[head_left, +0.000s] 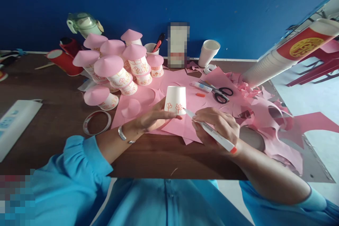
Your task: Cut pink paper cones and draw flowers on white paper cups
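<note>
My left hand (156, 116) grips a white paper cup (175, 96) turned upside down, fingers around its lower side. Two flowers in orange-red line stand drawn near the cup's rim. In my right hand (218, 125) is a white marker pen (215, 137) with a red end, its tip at the cup beside the right flower. Beneath both hands lie sheets of pink paper (190, 127). A small orange-red pen cap (200, 95) rests on the paper, close to scissors (222, 95) with black handles and a glue stick (201, 86).
Several decorated cups with pink cone roofs (108, 65) cluster at the left, near a tape roll (96, 123). A tall stack of paper cups (275, 67) leans at the right beside pink paper scraps (286, 144). More white cups (209, 52) stand by the blue wall (212, 3).
</note>
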`<state>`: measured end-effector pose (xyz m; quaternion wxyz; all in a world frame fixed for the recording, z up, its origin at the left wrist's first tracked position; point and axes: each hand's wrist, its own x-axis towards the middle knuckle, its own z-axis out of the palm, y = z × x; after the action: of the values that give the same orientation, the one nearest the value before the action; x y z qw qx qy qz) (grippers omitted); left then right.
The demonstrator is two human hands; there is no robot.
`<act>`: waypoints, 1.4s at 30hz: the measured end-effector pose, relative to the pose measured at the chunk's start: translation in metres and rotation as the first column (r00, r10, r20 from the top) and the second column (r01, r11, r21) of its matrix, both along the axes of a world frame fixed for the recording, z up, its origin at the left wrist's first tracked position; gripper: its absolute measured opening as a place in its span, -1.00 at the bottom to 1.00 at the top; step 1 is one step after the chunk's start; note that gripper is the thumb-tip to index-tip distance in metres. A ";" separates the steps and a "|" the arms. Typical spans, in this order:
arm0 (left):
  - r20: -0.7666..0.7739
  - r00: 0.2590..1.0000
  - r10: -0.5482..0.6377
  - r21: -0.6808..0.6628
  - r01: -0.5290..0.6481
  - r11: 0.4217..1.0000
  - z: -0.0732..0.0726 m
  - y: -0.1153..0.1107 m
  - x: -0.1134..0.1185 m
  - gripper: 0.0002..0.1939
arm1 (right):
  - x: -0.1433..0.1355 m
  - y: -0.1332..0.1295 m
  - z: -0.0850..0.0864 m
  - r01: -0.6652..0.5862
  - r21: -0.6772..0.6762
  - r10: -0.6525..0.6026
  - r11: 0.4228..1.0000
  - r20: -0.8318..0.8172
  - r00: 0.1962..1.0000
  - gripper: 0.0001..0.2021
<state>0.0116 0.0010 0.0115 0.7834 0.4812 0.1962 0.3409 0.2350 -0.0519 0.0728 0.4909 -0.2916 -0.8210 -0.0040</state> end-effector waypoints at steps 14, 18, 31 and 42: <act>0.055 0.998 -0.034 -0.048 0.036 0.998 0.002 -0.001 0.006 -0.52 | -0.003 0.001 -0.012 -0.038 -0.038 0.039 0.999 0.009 0.999 -0.74; -0.035 0.999 -0.017 -0.049 0.015 0.999 0.012 -0.002 0.009 -0.59 | -0.002 0.002 -0.012 -0.068 -0.048 0.067 0.997 -0.012 0.998 -0.76; 0.025 1.000 -0.001 -0.037 0.002 0.999 0.005 -0.002 0.004 -0.59 | 0.001 0.001 -0.004 0.012 -0.040 -0.013 0.999 -0.024 1.000 -0.77; 0.117 0.993 0.006 -0.111 0.007 0.994 0.000 -0.002 0.005 -0.59 | 0.002 0.002 -0.004 -0.008 -0.045 0.007 0.999 -0.013 1.000 -0.82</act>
<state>0.0161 -0.0013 0.0110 0.8193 0.4158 0.1686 0.3569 0.2369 -0.0503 0.0684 0.4896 -0.2995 -0.8187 0.0179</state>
